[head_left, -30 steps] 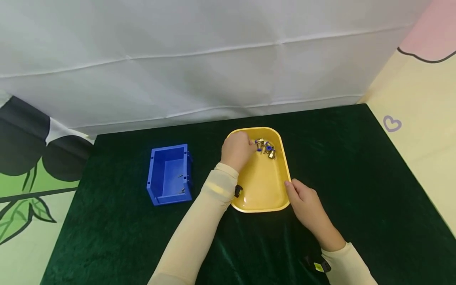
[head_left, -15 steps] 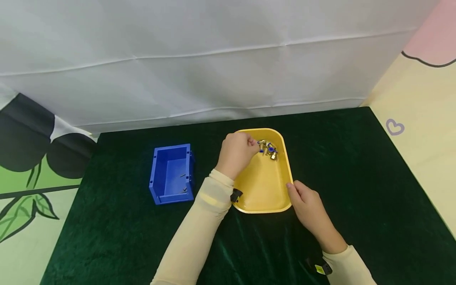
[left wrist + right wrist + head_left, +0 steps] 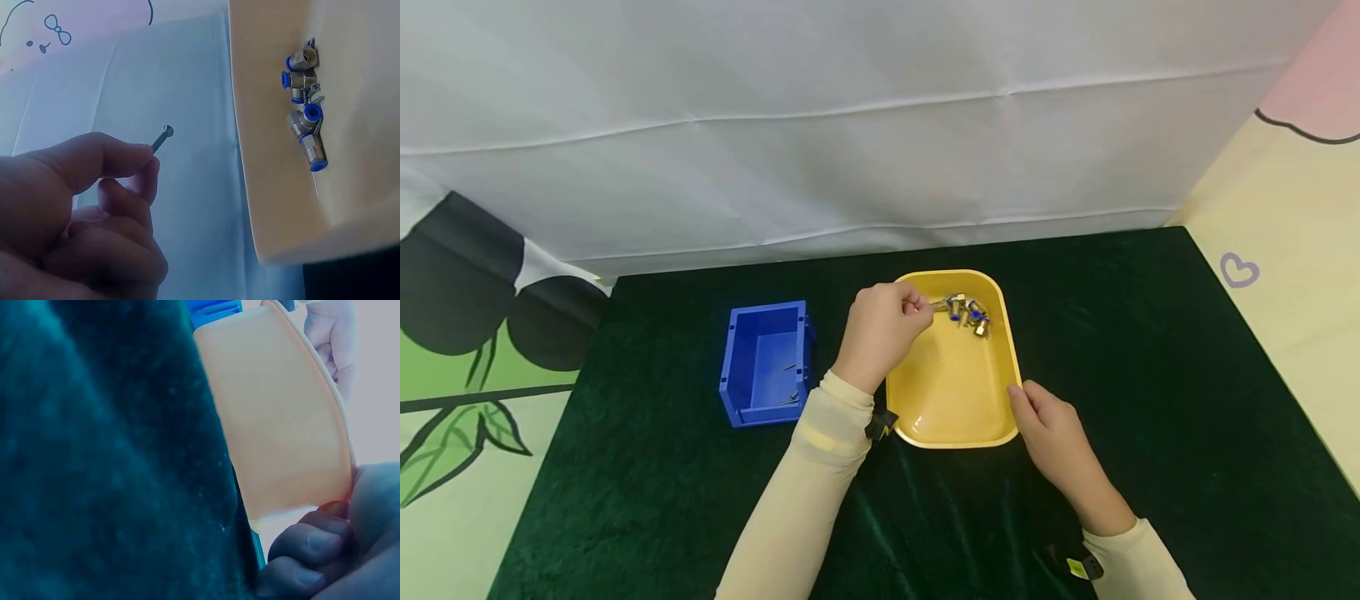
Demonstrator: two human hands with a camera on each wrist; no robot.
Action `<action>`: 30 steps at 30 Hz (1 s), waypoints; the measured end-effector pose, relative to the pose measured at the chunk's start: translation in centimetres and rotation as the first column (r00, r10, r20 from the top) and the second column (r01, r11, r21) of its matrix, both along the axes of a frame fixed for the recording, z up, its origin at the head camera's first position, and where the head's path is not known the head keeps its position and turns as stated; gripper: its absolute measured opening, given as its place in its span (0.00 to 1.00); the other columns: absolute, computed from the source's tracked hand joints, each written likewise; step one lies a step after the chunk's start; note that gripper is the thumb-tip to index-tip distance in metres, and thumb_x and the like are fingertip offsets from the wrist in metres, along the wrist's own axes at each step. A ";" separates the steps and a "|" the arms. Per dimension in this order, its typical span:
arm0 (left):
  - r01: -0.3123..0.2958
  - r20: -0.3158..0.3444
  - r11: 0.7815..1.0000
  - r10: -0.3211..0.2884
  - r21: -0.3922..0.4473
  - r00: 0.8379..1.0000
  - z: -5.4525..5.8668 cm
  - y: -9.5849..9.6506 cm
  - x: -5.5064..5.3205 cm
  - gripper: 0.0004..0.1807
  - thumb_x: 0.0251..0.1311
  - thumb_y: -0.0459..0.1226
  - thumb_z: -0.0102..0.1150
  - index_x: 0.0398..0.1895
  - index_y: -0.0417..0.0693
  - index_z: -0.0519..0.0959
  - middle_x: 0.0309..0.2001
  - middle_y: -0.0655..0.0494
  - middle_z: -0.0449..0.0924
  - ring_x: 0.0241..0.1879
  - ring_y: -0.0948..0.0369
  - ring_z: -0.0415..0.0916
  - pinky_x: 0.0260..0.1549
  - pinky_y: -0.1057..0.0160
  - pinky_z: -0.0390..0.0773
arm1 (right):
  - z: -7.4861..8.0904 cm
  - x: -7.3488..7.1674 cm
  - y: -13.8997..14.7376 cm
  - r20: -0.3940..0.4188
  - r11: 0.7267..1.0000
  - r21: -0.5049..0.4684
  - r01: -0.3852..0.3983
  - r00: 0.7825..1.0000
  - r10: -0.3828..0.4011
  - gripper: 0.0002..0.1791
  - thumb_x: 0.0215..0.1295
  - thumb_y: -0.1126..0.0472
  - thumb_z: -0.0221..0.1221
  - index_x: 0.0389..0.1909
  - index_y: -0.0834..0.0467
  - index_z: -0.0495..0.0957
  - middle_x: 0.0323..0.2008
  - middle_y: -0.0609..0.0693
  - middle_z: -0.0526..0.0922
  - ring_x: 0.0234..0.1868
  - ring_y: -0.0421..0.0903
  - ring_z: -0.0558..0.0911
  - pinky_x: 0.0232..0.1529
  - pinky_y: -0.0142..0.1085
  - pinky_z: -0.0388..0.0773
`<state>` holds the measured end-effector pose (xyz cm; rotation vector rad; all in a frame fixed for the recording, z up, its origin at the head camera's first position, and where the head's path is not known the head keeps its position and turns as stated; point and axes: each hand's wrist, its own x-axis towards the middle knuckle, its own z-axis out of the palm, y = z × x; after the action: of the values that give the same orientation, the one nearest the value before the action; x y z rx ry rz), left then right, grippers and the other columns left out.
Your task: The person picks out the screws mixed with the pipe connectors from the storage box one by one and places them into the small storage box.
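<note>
A small metal screw (image 3: pixel 164 137), its round head pointing away, is pinched between the thumb and index finger of my left hand (image 3: pixel 880 329). That hand is over the left rim of a yellow tray (image 3: pixel 951 392). Inside the tray's far end lies a pile of metal tube fittings (image 3: pixel 976 312) with blue collars, with some screws among them. My right hand (image 3: pixel 1056 437) grips the tray's right rim near its front corner, thumb on top. In the right wrist view its fingers (image 3: pixel 312 544) curl below the rim.
To the left of the tray stands a blue bin (image 3: pixel 767 367), holding a few small screws (image 3: pixel 792 398). Both containers rest on a dark green cloth (image 3: pixel 647 467). A white curtain (image 3: pixel 850 167) hangs behind the table's far edge.
My left hand has drawn back and to the left from the pile of fittings, pinching the screw. The right hand keeps its grip on the tray's rim.
</note>
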<state>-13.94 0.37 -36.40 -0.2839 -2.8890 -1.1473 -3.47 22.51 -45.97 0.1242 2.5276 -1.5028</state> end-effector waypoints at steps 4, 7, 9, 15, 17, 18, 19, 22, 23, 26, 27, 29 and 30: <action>-0.025 0.032 0.999 0.024 0.028 0.999 0.1 -0.5 0.4 0.09 0.62 0.37 0.59 0.24 0.48 0.79 0.21 0.55 0.71 0.23 0.59 0.72 0.22 0.67 0.72 | 0.0 0.0 0.0 0.002 1.000 0.003 -0.001 1.000 0.001 0.26 0.77 0.39 0.42 0.40 0.57 0.75 0.28 0.53 0.77 0.22 0.52 0.75 0.22 0.35 0.73; -0.040 0.057 0.998 0.037 0.051 0.998 0.1 -0.9 0.7 0.07 0.62 0.38 0.60 0.26 0.48 0.81 0.21 0.54 0.72 0.23 0.58 0.71 0.22 0.67 0.72 | 0.0 0.0 -0.1 -0.006 1.000 0.008 -0.002 1.000 0.002 0.25 0.77 0.40 0.43 0.40 0.56 0.75 0.28 0.53 0.77 0.21 0.52 0.76 0.22 0.35 0.73; -0.046 0.061 0.997 0.042 0.065 0.997 0.0 -1.1 0.9 0.07 0.61 0.38 0.61 0.27 0.48 0.81 0.21 0.54 0.72 0.23 0.58 0.71 0.22 0.66 0.72 | 0.0 0.0 -0.1 -0.008 1.000 0.010 -0.002 1.000 0.002 0.23 0.78 0.41 0.43 0.40 0.56 0.75 0.27 0.53 0.77 0.21 0.52 0.76 0.22 0.35 0.73; -0.059 0.018 0.994 0.057 0.095 0.998 -0.4 -1.9 1.3 0.06 0.60 0.39 0.61 0.29 0.49 0.82 0.21 0.55 0.72 0.23 0.58 0.71 0.20 0.66 0.71 | 0.0 0.0 0.0 -0.004 1.000 0.011 -0.003 1.000 0.003 0.24 0.77 0.40 0.43 0.40 0.57 0.75 0.28 0.53 0.77 0.21 0.52 0.76 0.22 0.35 0.73; -0.065 0.002 0.992 0.065 0.106 0.998 -0.5 -2.2 1.5 0.06 0.61 0.39 0.60 0.29 0.49 0.82 0.21 0.55 0.72 0.23 0.59 0.71 0.20 0.66 0.71 | 0.0 0.0 0.0 -0.001 1.000 0.009 -0.004 1.000 0.004 0.24 0.77 0.40 0.43 0.41 0.57 0.75 0.28 0.53 0.77 0.21 0.53 0.76 0.22 0.35 0.73; -0.068 -0.005 0.991 0.069 0.112 0.998 -0.6 -2.4 1.6 0.06 0.61 0.39 0.60 0.30 0.49 0.82 0.21 0.55 0.71 0.23 0.59 0.71 0.20 0.65 0.72 | 0.0 0.0 0.0 0.000 1.000 0.007 -0.003 1.000 0.003 0.24 0.77 0.40 0.43 0.41 0.57 0.75 0.28 0.53 0.77 0.21 0.53 0.76 0.22 0.35 0.73; -0.070 -0.013 0.991 0.072 0.116 0.997 -0.7 -2.6 1.7 0.06 0.61 0.39 0.60 0.30 0.48 0.83 0.21 0.55 0.72 0.23 0.59 0.71 0.20 0.65 0.72 | 0.0 0.1 0.0 0.002 1.000 0.004 -0.002 1.000 0.002 0.24 0.77 0.41 0.43 0.41 0.57 0.76 0.28 0.53 0.77 0.21 0.53 0.76 0.22 0.35 0.73; -0.079 -0.050 0.990 0.085 0.118 0.995 -0.9 -3.2 2.0 0.06 0.63 0.39 0.60 0.31 0.48 0.83 0.22 0.56 0.72 0.23 0.59 0.71 0.21 0.65 0.73 | 0.0 0.1 0.0 0.006 1.000 0.003 -0.002 1.000 0.002 0.24 0.77 0.40 0.43 0.42 0.57 0.75 0.28 0.53 0.77 0.21 0.52 0.76 0.22 0.35 0.72; -0.083 -0.066 0.990 0.091 0.112 0.994 -0.9 -3.4 2.1 0.06 0.63 0.39 0.60 0.31 0.48 0.83 0.22 0.56 0.72 0.23 0.59 0.70 0.21 0.65 0.72 | 0.0 0.1 0.0 0.006 1.000 0.003 -0.002 1.000 0.002 0.25 0.77 0.40 0.43 0.42 0.57 0.75 0.28 0.53 0.77 0.21 0.52 0.76 0.22 0.34 0.72; -0.100 -0.115 0.990 0.111 0.097 0.987 -1.1 -4.1 2.4 0.06 0.63 0.39 0.61 0.30 0.49 0.82 0.22 0.56 0.72 0.23 0.59 0.70 0.20 0.64 0.71 | 0.0 0.0 0.0 0.009 1.000 0.006 -0.004 1.000 0.004 0.26 0.77 0.39 0.43 0.42 0.57 0.75 0.28 0.53 0.77 0.21 0.52 0.76 0.22 0.34 0.72; -0.107 -0.129 0.990 0.118 0.094 0.985 -1.1 -4.3 2.5 0.06 0.63 0.39 0.62 0.30 0.49 0.82 0.21 0.56 0.71 0.23 0.59 0.69 0.20 0.64 0.71 | 0.0 0.0 0.0 0.008 1.000 0.006 -0.005 1.000 0.004 0.26 0.77 0.39 0.43 0.42 0.57 0.75 0.28 0.53 0.77 0.21 0.52 0.75 0.22 0.34 0.72; -0.119 -0.157 0.989 0.132 0.092 0.979 -1.2 -4.8 2.7 0.06 0.63 0.39 0.62 0.29 0.50 0.83 0.21 0.57 0.71 0.23 0.59 0.69 0.19 0.64 0.70 | 0.0 0.0 0.0 0.006 1.000 0.007 -0.004 1.000 0.004 0.26 0.76 0.38 0.42 0.42 0.57 0.75 0.28 0.54 0.77 0.21 0.52 0.75 0.22 0.34 0.72; -0.126 -0.169 0.988 0.140 0.090 0.976 -1.2 -5.1 2.8 0.06 0.63 0.39 0.62 0.29 0.50 0.83 0.22 0.57 0.71 0.23 0.59 0.69 0.19 0.64 0.69 | 0.0 0.0 0.0 0.006 1.000 0.008 -0.004 1.000 0.003 0.27 0.76 0.38 0.42 0.42 0.57 0.75 0.28 0.53 0.77 0.21 0.52 0.75 0.22 0.35 0.72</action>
<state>-11.09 -4.69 -37.58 -0.1756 -2.6593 -1.1483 -3.46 22.51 -46.02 0.1252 2.5277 -1.4894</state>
